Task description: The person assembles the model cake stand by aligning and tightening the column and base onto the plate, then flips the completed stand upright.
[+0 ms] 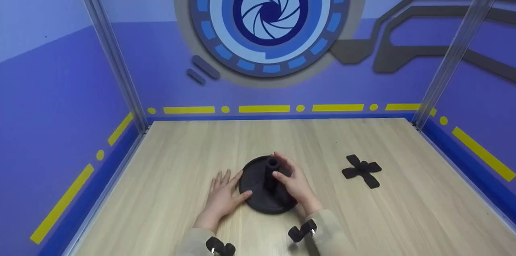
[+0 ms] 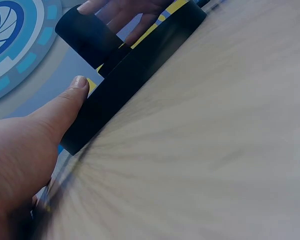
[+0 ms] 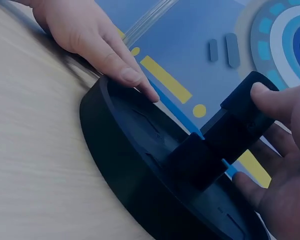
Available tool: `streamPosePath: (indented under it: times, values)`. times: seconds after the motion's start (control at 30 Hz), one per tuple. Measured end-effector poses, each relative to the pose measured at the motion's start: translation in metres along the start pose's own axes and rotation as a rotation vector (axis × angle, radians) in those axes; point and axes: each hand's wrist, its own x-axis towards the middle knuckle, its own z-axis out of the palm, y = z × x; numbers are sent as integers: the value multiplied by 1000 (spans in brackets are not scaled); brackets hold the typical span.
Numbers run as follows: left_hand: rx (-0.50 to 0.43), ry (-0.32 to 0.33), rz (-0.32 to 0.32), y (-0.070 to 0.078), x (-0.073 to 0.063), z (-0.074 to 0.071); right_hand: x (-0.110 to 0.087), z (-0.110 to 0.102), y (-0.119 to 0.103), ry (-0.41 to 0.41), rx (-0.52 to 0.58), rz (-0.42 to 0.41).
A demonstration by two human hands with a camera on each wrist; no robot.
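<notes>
A round black base (image 1: 256, 193) with a raised rim lies flat on the table. From its inside rises a black tube (image 1: 272, 164) with a hollow top. The right wrist view shows a short lower collar (image 3: 197, 162) with the tube above it, their sides stepped where they meet. My right hand (image 1: 297, 183) holds the tube between thumb and fingers. At the base's left side my left hand (image 1: 221, 197) rests with fingers spread and straight, its thumb over the rim. How deep the tube sits in the collar is hidden.
To the right on the wooden table (image 1: 185, 143) lies a black four-bladed piece (image 1: 364, 169) with a small central knob. Blue printed panels (image 1: 161, 62) stand at the back and both sides, joined by metal corner posts (image 1: 117, 54).
</notes>
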Motion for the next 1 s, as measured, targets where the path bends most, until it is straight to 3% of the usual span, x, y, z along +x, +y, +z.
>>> streamPosePath:
  times: [0.23,0.5,1.0]
  values:
    - [-3,2,5,-1,0,1,-1,2,-4,17,-75,17]
    - [-10,-1,2,0,-1,0,-2,4,-4,50,-85,10]
    - [-11,0,9,-2,1,1,-2,13,-2,189,-158,58]
